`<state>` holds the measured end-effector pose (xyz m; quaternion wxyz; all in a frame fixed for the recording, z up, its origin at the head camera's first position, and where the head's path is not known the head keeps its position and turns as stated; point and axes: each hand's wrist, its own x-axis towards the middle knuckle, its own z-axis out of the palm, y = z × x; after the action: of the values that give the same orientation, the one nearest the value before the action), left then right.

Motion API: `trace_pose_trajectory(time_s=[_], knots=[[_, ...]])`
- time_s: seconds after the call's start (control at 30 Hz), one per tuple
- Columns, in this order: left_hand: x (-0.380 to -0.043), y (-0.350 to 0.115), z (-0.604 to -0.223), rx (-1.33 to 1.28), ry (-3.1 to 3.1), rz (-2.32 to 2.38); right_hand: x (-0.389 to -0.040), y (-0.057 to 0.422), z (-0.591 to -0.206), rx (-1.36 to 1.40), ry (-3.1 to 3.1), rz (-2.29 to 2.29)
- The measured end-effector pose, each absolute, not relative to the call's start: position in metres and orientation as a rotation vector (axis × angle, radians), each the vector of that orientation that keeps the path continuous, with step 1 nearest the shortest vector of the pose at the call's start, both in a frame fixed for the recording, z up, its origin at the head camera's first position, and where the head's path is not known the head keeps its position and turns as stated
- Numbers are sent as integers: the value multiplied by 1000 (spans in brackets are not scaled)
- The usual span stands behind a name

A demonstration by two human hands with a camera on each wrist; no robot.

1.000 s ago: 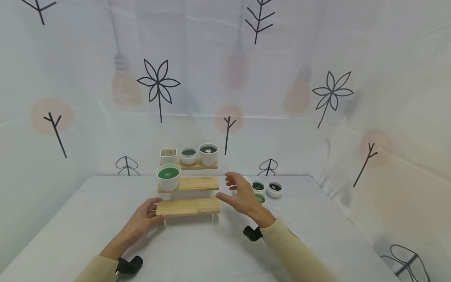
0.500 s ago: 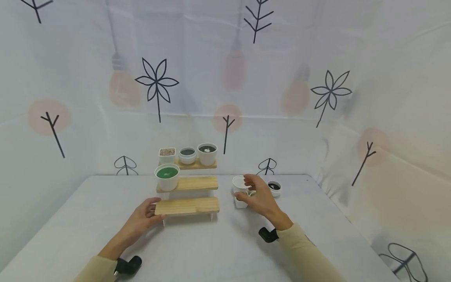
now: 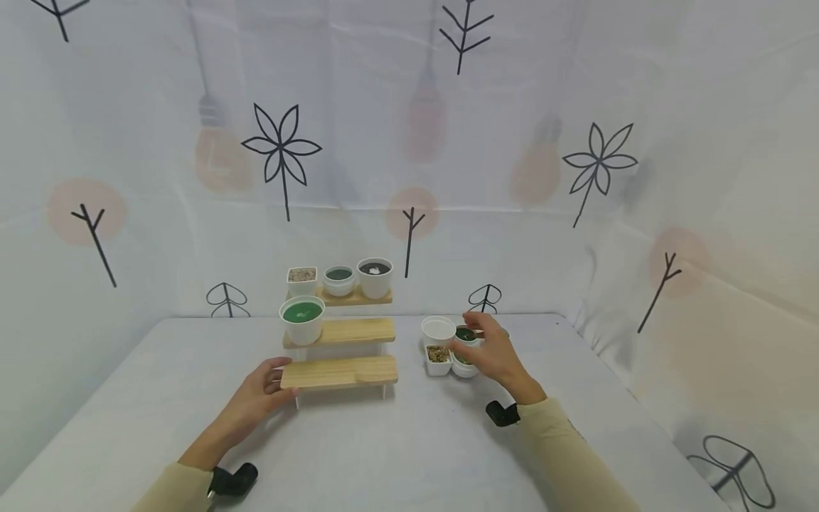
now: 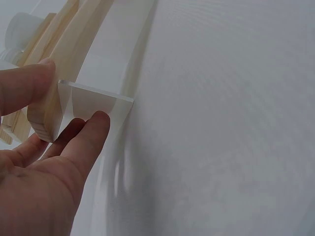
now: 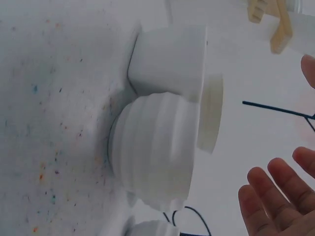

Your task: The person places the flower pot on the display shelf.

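Observation:
My left hand (image 3: 252, 398) holds the left end of the lowest wooden step (image 3: 339, 372) of a three-step stand. In the left wrist view its fingers lie on both sides of the board (image 4: 74, 44), beside a clear leg (image 4: 93, 101). My right hand (image 3: 495, 355) hovers over a group of small white pots, fingers spread, holding nothing. Among them are a large round pot (image 3: 438, 329), a square pot with brownish filling (image 3: 438, 359) and a pot with dark green filling (image 3: 466, 333). A ribbed round pot (image 5: 152, 147) shows in the right wrist view. The hand hides part of the group.
The middle step (image 3: 358, 330) carries a white pot with green filling (image 3: 303, 323) at its left end. On the top step (image 3: 352, 297) stand a square pot (image 3: 302, 282), a low round pot (image 3: 339, 282) and a taller pot (image 3: 375, 281). Printed cloth hangs behind.
My right hand has moved rightward from beside the stand to above the pots, uncovering the large round pot and the square one. The left hand stays on the lowest step.

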<state>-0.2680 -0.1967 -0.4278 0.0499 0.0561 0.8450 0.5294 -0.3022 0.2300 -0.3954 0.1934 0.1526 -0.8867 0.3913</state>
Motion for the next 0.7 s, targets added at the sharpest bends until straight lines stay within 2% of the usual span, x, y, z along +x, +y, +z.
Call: trace_pose_trajectory(time_s=[0.7], knots=[[-266,-197,-428,188,2559,1656,-303,239,-419,249,-2697,1049]])
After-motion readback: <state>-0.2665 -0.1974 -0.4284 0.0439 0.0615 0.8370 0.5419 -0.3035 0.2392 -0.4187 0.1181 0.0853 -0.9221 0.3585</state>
